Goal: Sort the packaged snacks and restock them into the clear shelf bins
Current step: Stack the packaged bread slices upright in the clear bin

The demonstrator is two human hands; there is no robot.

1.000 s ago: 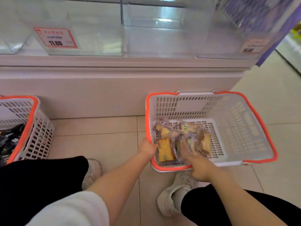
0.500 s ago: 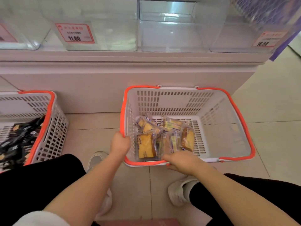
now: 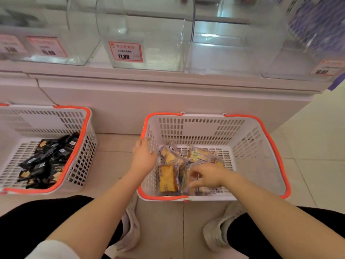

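A white basket with an orange rim [image 3: 261, 124] stands on the floor in front of me. It holds several clear packets of yellow cake snacks [image 3: 167, 178], heaped at its left front. My left hand [image 3: 143, 156] grips the basket's left wall, fingers curled over the rim. My right hand [image 3: 207, 176] is down inside the basket on top of the packets. Its fingers are spread and loosely bent around one packet, and motion blur hides whether they pinch it. Above, clear shelf bins [image 3: 149, 34] stand in a row on the shelf, with nothing visible inside them.
A second orange-rimmed basket [image 3: 84, 128] at the left holds several black snack packets [image 3: 46, 156]. Red price labels [image 3: 126, 52] hang on the bin fronts. I am crouching, and my white shoes [image 3: 130, 230] are on the tiled floor just behind the basket.
My right hand left the basket's front rim and went in onto the packets. My left hand slid from the front corner up along the left wall. The view tilted up.
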